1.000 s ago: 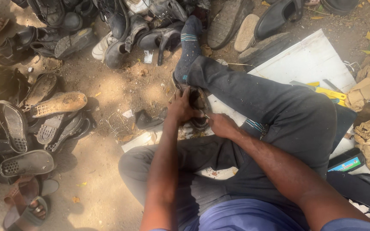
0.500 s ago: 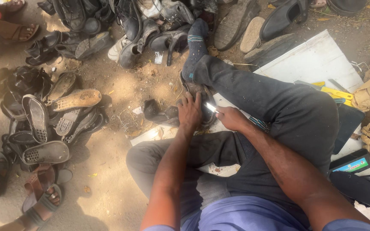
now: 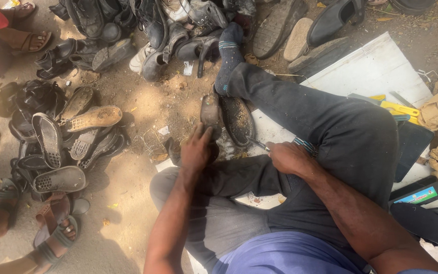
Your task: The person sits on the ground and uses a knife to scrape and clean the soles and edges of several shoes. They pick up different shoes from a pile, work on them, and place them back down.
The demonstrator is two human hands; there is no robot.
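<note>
I sit on the ground with my dark-trousered legs folded. My left hand [image 3: 197, 148] grips a worn shoe [image 3: 210, 110] turned sole-up by my left knee. Beside it lies a dark detached sole [image 3: 238, 121] with a gritty surface. My right hand [image 3: 285, 156] is closed on a thin metal tool [image 3: 256, 143] whose tip points at that sole. My socked foot [image 3: 229, 50] stretches toward the shoe pile at the top.
A heap of sandals and soles [image 3: 62, 147] lies to the left, boots and shoes [image 3: 158, 25] along the top. A white board [image 3: 376, 71] with a yellow tool [image 3: 399, 108] is to the right. Other people's sandalled feet [image 3: 51, 238] stand at the left edge.
The view has shifted up and right. My left hand has turned the shoe so its sole shows, and the dark sole lies exposed beside it. My right hand stays near the tool.
</note>
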